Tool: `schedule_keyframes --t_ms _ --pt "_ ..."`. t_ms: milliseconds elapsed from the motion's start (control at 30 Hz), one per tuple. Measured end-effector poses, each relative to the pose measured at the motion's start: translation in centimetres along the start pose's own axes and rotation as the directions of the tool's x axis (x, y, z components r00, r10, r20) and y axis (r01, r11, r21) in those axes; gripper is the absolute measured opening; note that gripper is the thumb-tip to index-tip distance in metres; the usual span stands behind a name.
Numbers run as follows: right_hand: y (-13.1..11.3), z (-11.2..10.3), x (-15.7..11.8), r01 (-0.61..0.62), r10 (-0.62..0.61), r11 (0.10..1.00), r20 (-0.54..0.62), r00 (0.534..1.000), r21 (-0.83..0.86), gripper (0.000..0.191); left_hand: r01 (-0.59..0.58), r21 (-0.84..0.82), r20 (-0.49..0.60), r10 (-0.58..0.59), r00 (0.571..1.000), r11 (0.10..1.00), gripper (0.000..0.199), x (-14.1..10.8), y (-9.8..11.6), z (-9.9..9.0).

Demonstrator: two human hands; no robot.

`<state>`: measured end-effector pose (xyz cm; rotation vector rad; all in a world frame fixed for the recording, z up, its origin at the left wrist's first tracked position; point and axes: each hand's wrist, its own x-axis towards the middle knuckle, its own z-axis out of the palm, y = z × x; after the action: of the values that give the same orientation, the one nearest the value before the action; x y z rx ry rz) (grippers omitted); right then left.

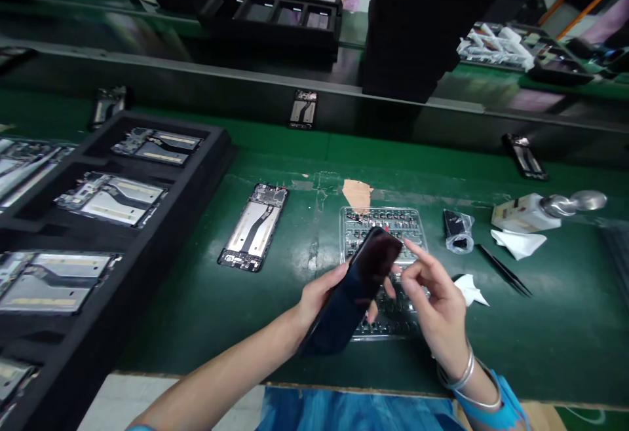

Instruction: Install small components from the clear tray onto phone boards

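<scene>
- While the left hand [317, 293] has fingers clamped on a smartphone [346, 303], the right hand [439, 300] hovers beside it, thumb and forefinger apart;
- clear plastic parts tray [343, 238] beneath.

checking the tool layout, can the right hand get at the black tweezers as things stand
Probably yes: the right hand, near the phone, shows no clear grip on anything, and the black tweezers lie uncovered to its right, with just a white scrap between.

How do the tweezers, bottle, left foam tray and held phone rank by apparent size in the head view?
Largest to smallest:
left foam tray, though cropped by the frame
held phone, helped by nearness
bottle
tweezers
</scene>
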<state>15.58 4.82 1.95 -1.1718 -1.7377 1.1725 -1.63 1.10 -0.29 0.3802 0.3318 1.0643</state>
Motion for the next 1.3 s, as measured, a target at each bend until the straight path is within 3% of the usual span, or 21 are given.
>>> schedule_keyframes --t_ms 33,100,167,200,267,333,433,467,533,633,733,867,967,1033,1133,1300 --pt "0.0 0.2 0.0 0.093 -0.087 0.994 0.086 0.992 -0.062 0.055 -0.093 0.062 -0.096 0.099 0.99 0.994 0.057 -0.1 0.1 0.0" --pt "0.0 0.7 -0.3 0.261 -0.207 0.956 0.327 0.922 -0.131 0.077 -0.251 0.199 -0.237 0.295 0.926 0.947 0.059 0.0 0.4 0.2" --pt "0.0 1.2 -0.8 0.362 -0.239 0.912 0.465 0.852 -0.195 0.079 -0.335 0.314 -0.306 0.428 0.85 0.888 0.074 0.1 0.7 0.2" --pt "0.0 1.4 -1.0 0.38 -0.242 0.894 0.458 0.855 -0.237 0.072 -0.347 0.36 -0.319 0.464 0.826 0.866 0.081 0.2 0.9 0.2" --pt "-0.2 1.1 -0.9 0.309 -0.203 0.901 0.333 0.921 -0.304 0.05 -0.317 0.438 -0.334 0.48 0.811 0.841 0.088 0.4 1.2 0.1" --pt "-0.4 0.4 0.5 0.111 -0.068 0.961 0.172 0.983 -0.253 0.035 -0.262 0.525 -0.35 0.486 0.801 0.81 0.088 0.4 1.7 0.0" --pt "-0.4 -0.9 5.6 -0.183 0.18 0.982 0.06 0.982 0.048 0.028 -0.239 0.649 -0.351 0.563 0.749 0.723 0.069 -0.1 2.8 0.4" --pt "-0.2 -1.2 7.9 -0.211 0.212 0.966 0.008 0.977 0.149 0.023 -0.259 0.677 -0.33 0.599 0.73 0.689 0.058 -0.3 3.2 0.7" --pt "0.4 -1.6 12.8 -0.199 0.215 0.965 -0.078 0.974 0.172 0.017 -0.314 0.705 -0.274 0.653 0.706 0.636 0.039 -0.8 4.2 1.3" --pt "1.7 -2.5 19.0 -0.193 0.221 0.968 -0.183 0.958 0.159 0.018 -0.363 0.715 -0.218 0.683 0.697 0.598 0.027 -1.1 5.0 1.4" --pt "2.4 -3.5 21.3 -0.172 0.19 0.98 -0.226 0.955 0.1 0.011 -0.327 0.714 -0.242 0.656 0.714 0.619 0.022 -0.9 4.6 0.4" --pt "2.7 -4.1 17.4 -0.083 0.072 0.994 -0.144 0.987 -0.07 0.016 -0.243 0.685 -0.286 0.561 0.777 0.687 0.017 -0.1 3.1 -1.1" --pt "2.3 -3.0 12.0 0.017 0.011 0.967 0.106 0.994 -0.255 0.018 -0.188 0.68 -0.271 0.482 0.834 0.708 0.016 0.4 2.2 -1.2" --pt "1.8 -1.6 8.8 0.13 -0.016 0.911 0.281 0.96 -0.392 0.014 -0.151 0.694 -0.285 0.46 0.841 0.704 0.017 0.6 1.9 -1.0" --pt "1.1 0.7 5.8 0.331 -0.042 0.736 0.448 0.893 -0.591 0.013 -0.124 0.713 -0.312 0.47 0.826 0.69 0.016 0.9 1.7 -1.2" --pt "0.6 3.6 4.6 0.485 -0.046 0.385 0.508 0.86 -0.785 0.016 -0.135 0.687 -0.306 0.453 0.837 0.714 0.015 1.2 1.4 -2.1"
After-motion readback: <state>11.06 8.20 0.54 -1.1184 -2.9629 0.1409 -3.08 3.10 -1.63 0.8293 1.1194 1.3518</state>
